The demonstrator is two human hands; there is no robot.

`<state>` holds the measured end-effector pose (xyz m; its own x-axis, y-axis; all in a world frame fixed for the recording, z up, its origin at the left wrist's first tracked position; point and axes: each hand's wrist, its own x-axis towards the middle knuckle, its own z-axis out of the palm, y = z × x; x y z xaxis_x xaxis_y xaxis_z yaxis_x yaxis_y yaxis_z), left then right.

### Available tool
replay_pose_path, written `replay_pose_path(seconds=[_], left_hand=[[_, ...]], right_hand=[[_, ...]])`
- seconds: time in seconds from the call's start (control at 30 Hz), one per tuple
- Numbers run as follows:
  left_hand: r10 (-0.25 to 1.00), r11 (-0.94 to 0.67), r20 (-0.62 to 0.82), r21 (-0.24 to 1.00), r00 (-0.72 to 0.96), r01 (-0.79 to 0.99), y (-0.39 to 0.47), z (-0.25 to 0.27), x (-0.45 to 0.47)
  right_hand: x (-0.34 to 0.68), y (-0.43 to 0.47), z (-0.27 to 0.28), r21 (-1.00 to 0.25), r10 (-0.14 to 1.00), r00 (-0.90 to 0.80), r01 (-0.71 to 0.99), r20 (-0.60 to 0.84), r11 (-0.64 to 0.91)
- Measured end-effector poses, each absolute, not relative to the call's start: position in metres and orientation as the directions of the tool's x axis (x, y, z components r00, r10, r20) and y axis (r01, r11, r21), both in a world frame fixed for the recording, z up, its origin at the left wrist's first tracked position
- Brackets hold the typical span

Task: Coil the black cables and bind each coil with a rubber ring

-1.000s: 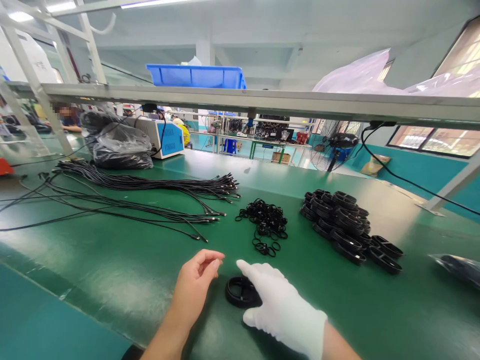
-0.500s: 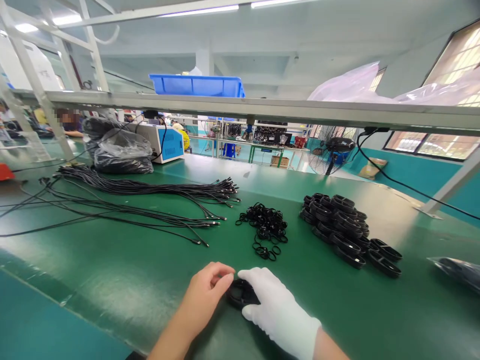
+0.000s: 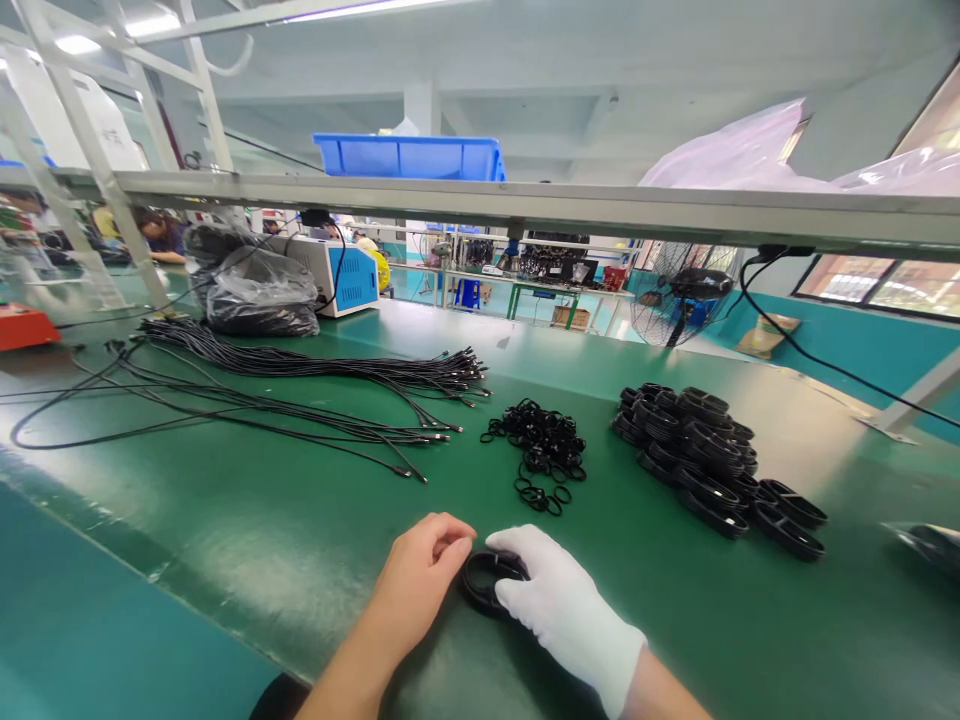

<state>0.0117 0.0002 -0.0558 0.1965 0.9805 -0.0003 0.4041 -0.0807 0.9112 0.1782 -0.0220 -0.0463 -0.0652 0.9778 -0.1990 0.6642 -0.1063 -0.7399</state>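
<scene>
On the green surface (image 3: 315,510), a black coil (image 3: 482,600), likely light, flexible and best pinched at its sides, sits clamped in the gloved right hand (image 3: 553,590), the left hand (image 3: 424,562) beside it, fingertips together.

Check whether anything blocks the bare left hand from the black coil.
Nothing visible stands between the left hand and the left end of the black coil; whether they touch is unclear. The gloved right hand covers the coil's right end.
</scene>
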Motion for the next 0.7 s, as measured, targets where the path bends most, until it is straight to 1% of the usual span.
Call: replay_pose_path(seconds=[0.1,0.23,0.27,0.33,0.4,0.43,0.5,0.57,0.63,0.7], left_hand=[[0.982,-0.073,-0.001,0.918,0.188,0.39,0.0,-0.056,0.011],[0.986,-0.066,0.003,0.924,0.166,0.378,0.001,-0.056,0.01],[0.99,-0.058,0.005,0.927,0.144,0.371,0.001,-0.056,0.009],[0.997,-0.043,0.016,0.935,0.081,0.352,0.003,-0.056,0.007],[0.999,-0.04,0.034,0.94,0.024,0.339,0.004,-0.055,0.005],[0.999,-0.044,0.043,0.94,0.011,0.338,0.005,-0.055,0.004],[0.999,-0.052,0.049,0.936,0.018,0.348,0.005,-0.055,0.003],[0.998,-0.055,0.048,0.93,0.027,0.364,0.005,-0.056,0.002],[0.999,-0.053,0.047,0.921,0.023,0.387,0.007,-0.06,0.0],[0.999,-0.052,0.049,0.907,0.018,0.417,0.012,-0.066,-0.004]], right_hand=[[0.178,-0.025,-0.042,-0.769,0.968,-0.102,0.628,-0.231,-0.117],[0.175,-0.028,-0.037,-0.709,0.973,-0.104,0.701,-0.207,-0.076],[0.176,-0.027,-0.036,-0.725,0.972,-0.113,0.685,-0.206,-0.074],[0.178,-0.025,-0.033,-0.832,0.955,-0.176,0.544,-0.239,-0.108],[0.182,-0.022,-0.031,-0.932,0.925,-0.273,0.318,-0.264,-0.172],[0.184,-0.02,-0.03,-0.956,0.914,-0.311,0.216,-0.262,-0.2],[0.187,-0.018,-0.027,-0.969,0.912,-0.327,0.078,-0.247,-0.235],[0.188,-0.019,-0.024,-0.965,0.921,-0.294,0.019,-0.255,-0.261],[0.189,-0.019,-0.018,-0.96,0.928,-0.254,0.008,-0.272,-0.279],[0.196,-0.015,-0.012,-0.969,0.949,-0.197,0.012,-0.246,-0.249]])
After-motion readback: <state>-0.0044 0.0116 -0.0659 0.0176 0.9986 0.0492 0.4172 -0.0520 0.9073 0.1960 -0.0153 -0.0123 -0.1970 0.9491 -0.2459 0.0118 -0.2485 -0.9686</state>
